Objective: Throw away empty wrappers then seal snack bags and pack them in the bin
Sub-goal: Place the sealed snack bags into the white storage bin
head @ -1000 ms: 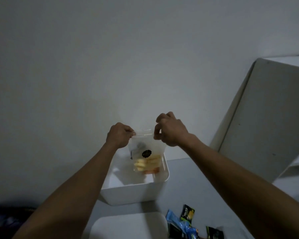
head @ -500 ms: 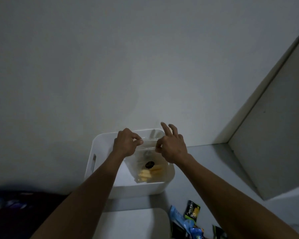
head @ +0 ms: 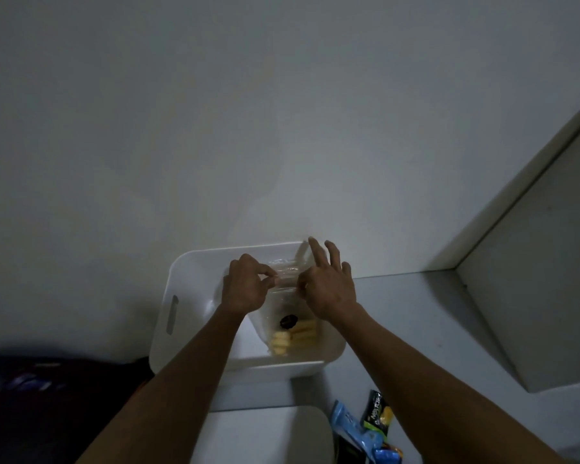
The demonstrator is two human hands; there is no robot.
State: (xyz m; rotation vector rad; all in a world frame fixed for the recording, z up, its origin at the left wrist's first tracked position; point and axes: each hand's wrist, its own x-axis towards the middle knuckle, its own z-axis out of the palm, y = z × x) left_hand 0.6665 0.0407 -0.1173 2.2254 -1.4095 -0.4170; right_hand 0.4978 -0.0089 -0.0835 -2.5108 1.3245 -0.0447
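Now each hand, left hand and right hand, pinches the upright snack bag's top.

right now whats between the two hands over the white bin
In the head view, the clear snack bag's top edge spans between left hand and right hand.

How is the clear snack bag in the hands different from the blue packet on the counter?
The clear snack bag shows its yellow sticks inside; the blue packet is opaque. The clear bag hangs inside the white bin, pinched at its top by the left hand and right hand; the blue packet lies untouched outside it. Both are snack packs.
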